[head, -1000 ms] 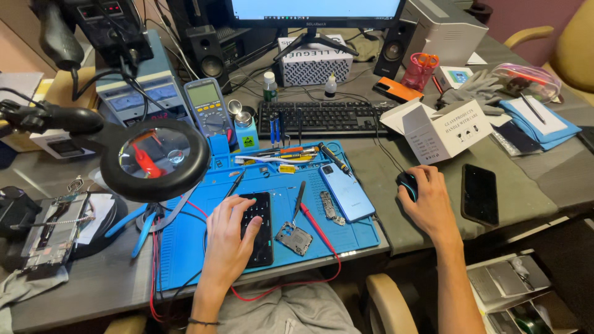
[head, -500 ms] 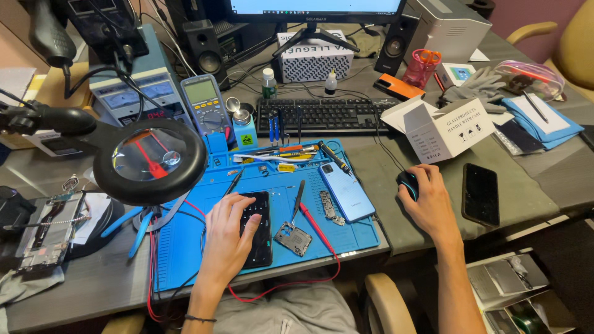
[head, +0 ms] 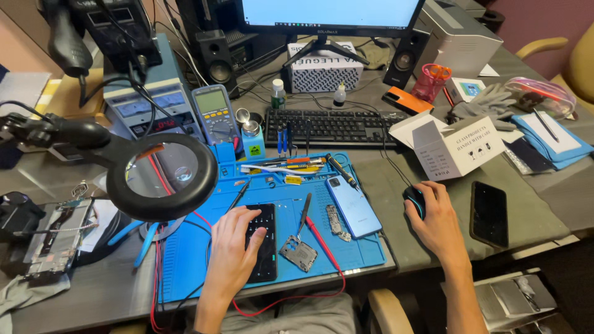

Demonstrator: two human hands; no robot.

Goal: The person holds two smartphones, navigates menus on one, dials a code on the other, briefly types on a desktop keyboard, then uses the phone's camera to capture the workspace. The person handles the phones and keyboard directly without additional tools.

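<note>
My left hand (head: 232, 250) lies flat with spread fingers on a black phone (head: 265, 247) that rests on the blue work mat (head: 185, 260). My right hand (head: 438, 216) curls over a black computer mouse (head: 413, 198) on the grey desk, right of the mat. A light blue phone back (head: 352, 205) lies between the two hands, with small metal parts (head: 298, 252) and a red probe lead (head: 322, 238) beside it.
A round black magnifier lamp (head: 162, 176) hangs over the mat's left side. Behind are a keyboard (head: 328, 127), a multimeter (head: 213, 114), a monitor and speakers. A second black phone (head: 489, 212) and a white box (head: 455, 148) lie at the right. A circuit board holder (head: 52, 238) sits at the left.
Both hands stay where they were, left on the black phone and right on the mouse. The view has shifted slightly.
</note>
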